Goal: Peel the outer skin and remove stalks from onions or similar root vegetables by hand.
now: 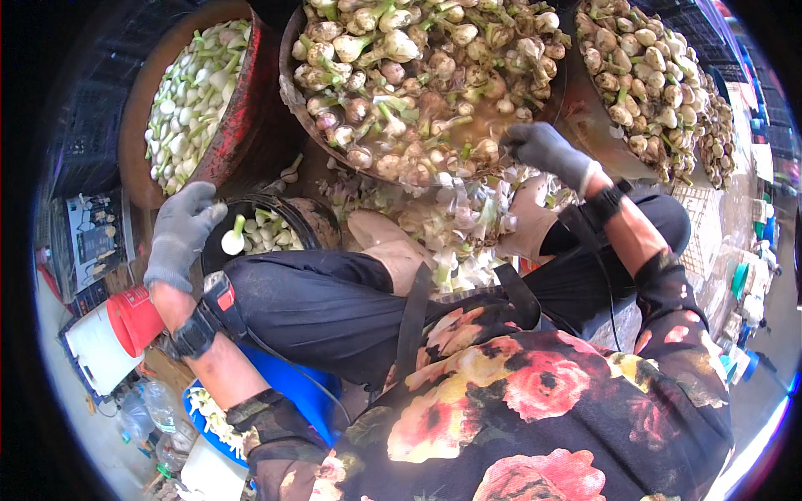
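Observation:
My left hand (180,234), in a grey glove, is over the rim of a black bucket (313,224), thumb and fingers apart. A white peeled garlic bulb with a green stem stub (233,241) is just beside its fingertips, apart from them. More trimmed bulbs (269,231) lie inside the bucket. At the right side of a large basin (294,88), my gloved right hand (547,152) has its fingers curled down near the bulbs; what they hold, if anything, is hidden. The basin contains unpeeled garlic bulbs (397,48) in brownish water.
A reddish tub (236,125) of cleaned garlic stands at the far left. Dirty bulbs (643,71) are heaped at the far right. Peeled skins (468,219) lie between my legs. A blue basin (309,384), a red-and-white bucket (129,321) and plastic bottles (157,405) are at my left.

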{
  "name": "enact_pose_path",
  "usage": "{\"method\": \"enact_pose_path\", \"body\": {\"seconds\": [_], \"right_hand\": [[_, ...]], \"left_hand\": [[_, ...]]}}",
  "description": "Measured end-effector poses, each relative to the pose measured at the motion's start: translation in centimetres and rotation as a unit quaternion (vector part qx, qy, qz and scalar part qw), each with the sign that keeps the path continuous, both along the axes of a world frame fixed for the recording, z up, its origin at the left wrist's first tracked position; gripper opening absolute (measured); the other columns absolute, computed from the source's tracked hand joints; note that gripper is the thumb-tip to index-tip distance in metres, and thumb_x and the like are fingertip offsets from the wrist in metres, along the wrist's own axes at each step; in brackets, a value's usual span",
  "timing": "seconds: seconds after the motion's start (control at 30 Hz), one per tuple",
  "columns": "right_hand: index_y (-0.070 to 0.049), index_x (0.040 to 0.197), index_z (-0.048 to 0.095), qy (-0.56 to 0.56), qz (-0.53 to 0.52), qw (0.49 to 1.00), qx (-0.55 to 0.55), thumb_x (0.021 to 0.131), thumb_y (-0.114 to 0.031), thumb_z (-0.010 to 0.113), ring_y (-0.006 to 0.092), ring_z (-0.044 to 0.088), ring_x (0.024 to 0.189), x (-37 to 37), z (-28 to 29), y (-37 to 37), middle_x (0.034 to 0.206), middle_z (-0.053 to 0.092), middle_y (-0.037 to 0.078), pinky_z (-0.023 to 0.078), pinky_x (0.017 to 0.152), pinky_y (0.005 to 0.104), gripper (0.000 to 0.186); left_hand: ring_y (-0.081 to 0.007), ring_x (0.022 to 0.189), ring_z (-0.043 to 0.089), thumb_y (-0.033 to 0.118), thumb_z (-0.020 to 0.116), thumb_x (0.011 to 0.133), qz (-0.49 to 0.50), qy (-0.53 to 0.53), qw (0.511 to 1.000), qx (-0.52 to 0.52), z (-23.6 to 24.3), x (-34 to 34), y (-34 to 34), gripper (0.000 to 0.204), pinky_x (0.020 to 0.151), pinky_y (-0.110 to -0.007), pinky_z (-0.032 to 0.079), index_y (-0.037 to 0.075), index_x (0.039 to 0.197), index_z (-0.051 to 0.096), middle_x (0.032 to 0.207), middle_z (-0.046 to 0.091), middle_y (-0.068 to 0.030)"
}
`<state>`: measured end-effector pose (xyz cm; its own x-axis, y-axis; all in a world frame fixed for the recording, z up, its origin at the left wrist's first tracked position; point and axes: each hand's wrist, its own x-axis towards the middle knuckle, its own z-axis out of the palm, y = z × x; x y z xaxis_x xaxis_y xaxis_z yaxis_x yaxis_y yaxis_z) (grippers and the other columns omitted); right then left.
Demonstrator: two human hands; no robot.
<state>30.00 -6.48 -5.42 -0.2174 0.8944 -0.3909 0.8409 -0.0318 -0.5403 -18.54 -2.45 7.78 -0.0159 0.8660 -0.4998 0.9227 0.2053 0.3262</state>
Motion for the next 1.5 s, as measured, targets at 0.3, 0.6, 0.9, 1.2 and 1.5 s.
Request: {"method": "enact_pose_path", "body": {"seconds": [0.3, 0.6, 0.9, 1.2, 1.5], "right_hand": [[-0.01, 0.102, 0.059, -0.173, 0.361, 0.909, -0.113, 0.067, -0.016, 0.061, 0.0311, 0.055, 0.097, -4.1, -11.6, 7.9, 0.1, 0.061, 0.012, 0.043, 0.08, 0.0405, 0.036], [-0.006, 0.091, 0.065, -0.215, 0.286, 0.931, -0.075, 0.069, -0.008, 0.055, 0.0312, 0.06, 0.086, -5.4, -7.5, 7.4, 0.089, 0.064, 0.015, 0.048, 0.074, 0.039, 0.024], [-0.001, 0.091, 0.061, 0.319, -0.137, 0.928, -0.136, 0.081, -0.011, 0.059, 0.0061, 0.051, 0.059, -7.0, 2.3, 3.4, 0.071, 0.058, -0.001, 0.042, 0.054, 0.0217, 0.015], [-0.001, 0.088, 0.06, 0.439, -0.313, 0.837, -0.093, 0.079, -0.017, 0.066, 0.0044, 0.049, 0.059, -11.1, 2.3, -0.2, 0.072, 0.056, -0.002, 0.041, 0.052, 0.02, 0.02], [0.0, 0.091, 0.06, 0.525, -0.29, 0.793, -0.104, 0.083, -0.008, 0.058, 0.0059, 0.051, 0.057, -10.7, 2.6, -0.3, 0.074, 0.059, 0.001, 0.042, 0.053, 0.0195, 0.011]], "left_hand": [[-0.0114, 0.079, 0.056, 0.014, 0.062, 0.077, -0.12, -0.292, 0.946, 0.067, -4.6, 11.8, -0.7, 0.035, 0.07, -0.025, 0.046, 0.006, 0.11, 0.055, 0.09, 0.06, -0.005], [-0.021, 0.086, 0.058, 0.018, 0.069, 0.07, -0.168, -0.217, 0.959, 0.066, -10.0, 15.4, 0.3, 0.047, 0.077, -0.031, 0.046, 0.008, 0.112, 0.053, 0.099, 0.059, -0.0119], [-0.0308, 0.116, 0.041, 0.023, 0.076, 0.06, -0.176, -0.306, 0.921, 0.166, -13.4, 20.9, -2.5, 0.083, 0.097, -0.035, 0.034, 0.007, 0.129, 0.032, 0.125, 0.041, -0.0175], [-0.0246, 0.104, 0.054, 0.024, 0.075, 0.066, -0.103, -0.391, 0.896, 0.181, -12.2, 20.9, -3.5, 0.074, 0.09, -0.032, 0.041, 0.002, 0.125, 0.036, 0.112, 0.054, -0.0168], [-0.021, 0.108, 0.05, 0.042, 0.06, 0.081, -0.111, -0.479, 0.847, 0.2, -13.2, 20.1, -2.8, 0.066, 0.091, -0.031, 0.04, -0.002, 0.125, 0.037, 0.118, 0.051, -0.0149]]}}
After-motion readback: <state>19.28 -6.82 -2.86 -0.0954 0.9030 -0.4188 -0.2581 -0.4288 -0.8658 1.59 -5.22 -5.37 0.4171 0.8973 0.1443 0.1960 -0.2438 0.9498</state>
